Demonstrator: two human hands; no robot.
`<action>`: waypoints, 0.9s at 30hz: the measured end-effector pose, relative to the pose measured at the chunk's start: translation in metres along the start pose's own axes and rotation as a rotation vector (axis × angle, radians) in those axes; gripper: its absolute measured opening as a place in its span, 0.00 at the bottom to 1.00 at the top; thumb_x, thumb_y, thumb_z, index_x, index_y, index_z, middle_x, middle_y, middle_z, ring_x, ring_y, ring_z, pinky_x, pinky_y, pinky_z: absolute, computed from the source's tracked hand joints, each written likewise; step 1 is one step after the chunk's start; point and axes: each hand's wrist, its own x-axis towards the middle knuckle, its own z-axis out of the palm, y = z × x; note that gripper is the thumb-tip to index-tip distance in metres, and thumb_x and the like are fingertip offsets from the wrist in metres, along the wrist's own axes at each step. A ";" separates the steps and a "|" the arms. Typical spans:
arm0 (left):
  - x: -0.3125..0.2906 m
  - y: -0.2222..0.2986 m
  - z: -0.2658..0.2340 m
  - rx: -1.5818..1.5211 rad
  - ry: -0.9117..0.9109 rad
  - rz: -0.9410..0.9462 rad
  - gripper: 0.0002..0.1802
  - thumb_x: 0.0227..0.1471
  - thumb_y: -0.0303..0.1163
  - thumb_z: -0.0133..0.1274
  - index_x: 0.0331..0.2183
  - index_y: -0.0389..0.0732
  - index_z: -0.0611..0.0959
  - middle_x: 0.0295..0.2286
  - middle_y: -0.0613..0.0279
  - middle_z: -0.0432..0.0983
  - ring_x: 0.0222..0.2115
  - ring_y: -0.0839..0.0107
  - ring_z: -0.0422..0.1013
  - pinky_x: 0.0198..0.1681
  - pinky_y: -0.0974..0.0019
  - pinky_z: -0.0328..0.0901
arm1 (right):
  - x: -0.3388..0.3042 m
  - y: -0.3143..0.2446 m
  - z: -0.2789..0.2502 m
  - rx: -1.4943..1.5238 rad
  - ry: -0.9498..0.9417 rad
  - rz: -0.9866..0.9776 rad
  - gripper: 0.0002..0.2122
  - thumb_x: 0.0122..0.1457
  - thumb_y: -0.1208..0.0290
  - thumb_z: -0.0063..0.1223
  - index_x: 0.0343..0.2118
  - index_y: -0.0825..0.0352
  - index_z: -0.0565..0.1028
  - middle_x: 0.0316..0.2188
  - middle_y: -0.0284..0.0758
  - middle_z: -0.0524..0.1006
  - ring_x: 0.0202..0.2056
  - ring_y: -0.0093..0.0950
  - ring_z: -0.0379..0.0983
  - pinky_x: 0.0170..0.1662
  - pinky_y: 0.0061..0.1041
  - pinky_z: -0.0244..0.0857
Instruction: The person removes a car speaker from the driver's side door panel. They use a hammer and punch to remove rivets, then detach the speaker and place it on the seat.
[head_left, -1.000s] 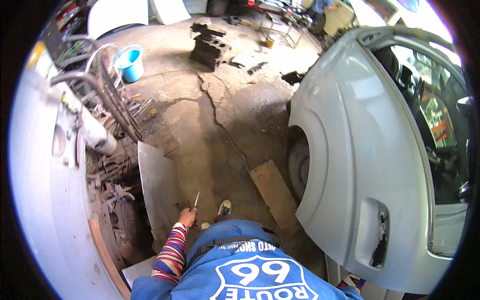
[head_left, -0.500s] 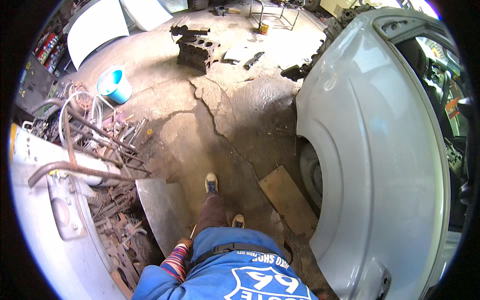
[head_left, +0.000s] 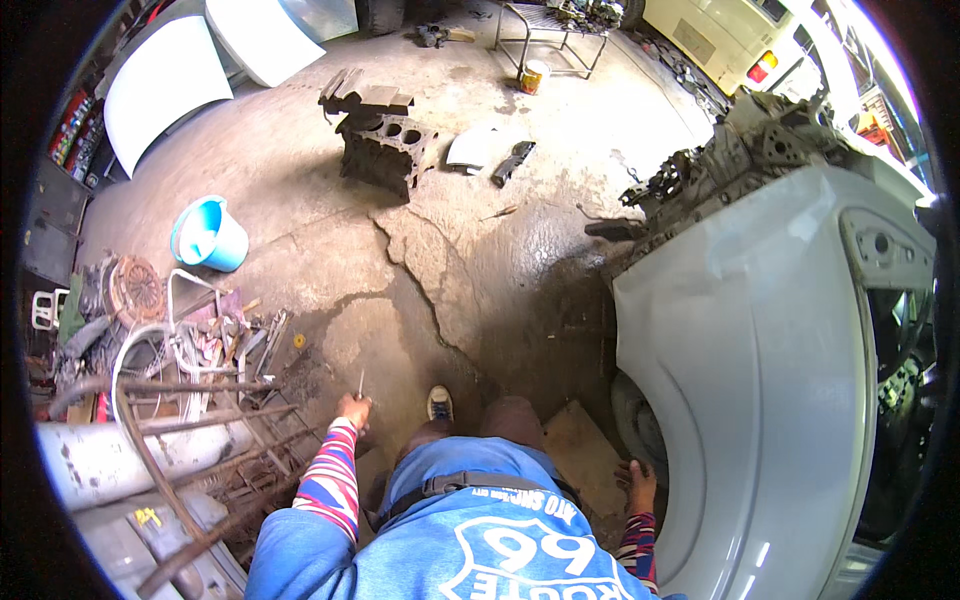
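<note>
My left hand (head_left: 353, 411) is closed around a thin, pale, rod-like tool (head_left: 361, 382), which points up and away from me. Its exact kind is too small to make out. Low on the right, my right hand (head_left: 637, 486) hangs with its fingers loosely apart and nothing in them. That hand is close beside the wheel arch of a grey car body (head_left: 760, 380); whether it touches the panel I cannot tell. Part of a tyre (head_left: 636, 420) shows within the arch.
A cracked concrete floor (head_left: 410, 330) stretches ahead. Farther off are an engine block (head_left: 385, 155), a metal table (head_left: 555, 25) and white panels (head_left: 165, 90). To the left lie a blue bucket (head_left: 225, 245), scrap metal, a rusty tubular frame (head_left: 240, 400) and a white cylinder (head_left: 150, 460).
I have walked forward along the grey car body. My left hand has swung forward with the tool, and my right hand has come into fuller view beside the wheel arch.
</note>
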 end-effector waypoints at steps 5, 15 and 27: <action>0.083 0.132 -0.007 -0.111 0.144 0.151 0.19 0.54 0.41 0.55 0.41 0.35 0.77 0.30 0.50 0.78 0.24 0.60 0.77 0.24 0.58 0.73 | 0.052 -0.069 0.054 -0.107 -0.133 0.290 0.24 0.58 0.58 0.58 0.53 0.68 0.68 0.40 0.43 0.78 0.35 0.36 0.79 0.34 0.32 0.72; 0.139 0.205 0.063 0.245 0.065 -0.089 0.23 0.44 0.46 0.57 0.34 0.34 0.86 0.34 0.42 0.81 0.39 0.49 0.78 0.42 0.53 0.71 | 0.237 -0.308 0.259 -0.908 -0.564 0.067 0.32 0.59 0.54 0.56 0.62 0.68 0.64 0.58 0.48 0.69 0.58 0.43 0.65 0.60 0.35 0.59; 0.206 0.496 -0.001 0.339 0.063 -0.031 0.24 0.45 0.50 0.60 0.34 0.37 0.86 0.36 0.43 0.81 0.40 0.49 0.77 0.45 0.54 0.70 | 0.474 -0.565 0.519 -0.459 -0.584 -0.358 0.16 0.62 0.67 0.55 0.50 0.71 0.74 0.44 0.36 0.77 0.47 0.26 0.71 0.53 0.26 0.63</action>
